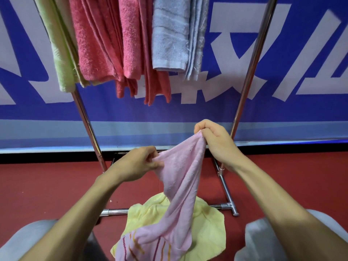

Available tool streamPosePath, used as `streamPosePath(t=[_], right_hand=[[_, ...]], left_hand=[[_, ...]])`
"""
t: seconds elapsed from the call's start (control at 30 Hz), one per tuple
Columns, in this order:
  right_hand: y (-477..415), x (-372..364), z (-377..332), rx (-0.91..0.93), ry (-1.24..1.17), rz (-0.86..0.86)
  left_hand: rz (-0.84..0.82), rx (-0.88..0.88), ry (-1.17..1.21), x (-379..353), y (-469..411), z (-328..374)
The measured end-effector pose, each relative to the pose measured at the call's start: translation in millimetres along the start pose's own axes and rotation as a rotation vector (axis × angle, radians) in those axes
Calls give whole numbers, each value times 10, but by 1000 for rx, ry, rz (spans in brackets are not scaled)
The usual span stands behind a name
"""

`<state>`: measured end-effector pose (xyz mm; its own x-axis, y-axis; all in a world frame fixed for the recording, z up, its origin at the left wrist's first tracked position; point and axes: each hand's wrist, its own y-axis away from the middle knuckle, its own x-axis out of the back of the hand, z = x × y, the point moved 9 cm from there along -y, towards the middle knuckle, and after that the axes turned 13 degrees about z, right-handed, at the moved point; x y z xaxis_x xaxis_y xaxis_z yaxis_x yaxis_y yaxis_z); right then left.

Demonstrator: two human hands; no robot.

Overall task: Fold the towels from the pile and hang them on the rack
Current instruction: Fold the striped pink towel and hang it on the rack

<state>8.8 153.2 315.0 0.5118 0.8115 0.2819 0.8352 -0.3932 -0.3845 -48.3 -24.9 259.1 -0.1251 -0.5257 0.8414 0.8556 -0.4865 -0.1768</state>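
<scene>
Currently, left to right:
rack (85,117): standing at the far side, uprights running left and right; green towel (62,53), red towels (105,44) and pale blue towel (169,32) already hanging folded on it.
left hand (137,162): pinching one part of the pink towel (180,178) edge between thumb and fingers, sitting lower than the other hand.
pink towel: hanging bunched between both hands, striped end trailing down near the person, lying on the yellow towel (207,234).
yellow towel: lying crumpled on the red floor (37,185), partly over the rack's near base bar; looks like the last of the pile.
right hand (214,140): clenching the towel's upper end in a closed fist, raised higher.
step, my read: finding corners before folding.
doing it well: sliding both grips out along the top edge to true corners, levelling hands, pulling the edge taut, lifting the striped end clear of the yellow one before bringing corners together.
</scene>
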Motion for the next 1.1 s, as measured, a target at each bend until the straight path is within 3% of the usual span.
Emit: streamPosePath(t=[0.17, 0.3, 0.4, 0.67, 0.8, 0.97, 1.1], right_hand=[[-75, 130, 91, -36, 32, 96], [-144, 287, 131, 37, 206, 182], [-139, 289, 82, 179, 386, 170], [-120, 165, 152, 252, 572, 92], [-113, 178, 197, 118, 458, 97], [-3, 129, 99, 20, 175, 34], [-50, 425, -151, 50, 41, 121]], left_hand=[[205, 92, 124, 261, -35, -86], [271, 176, 572, 376, -11, -75], [348, 203, 731, 448, -2, -87], [292, 207, 434, 330, -36, -206], [398, 167, 362, 482, 20, -95], [374, 248, 679, 482, 59, -18], [499, 168, 757, 835, 69, 228]])
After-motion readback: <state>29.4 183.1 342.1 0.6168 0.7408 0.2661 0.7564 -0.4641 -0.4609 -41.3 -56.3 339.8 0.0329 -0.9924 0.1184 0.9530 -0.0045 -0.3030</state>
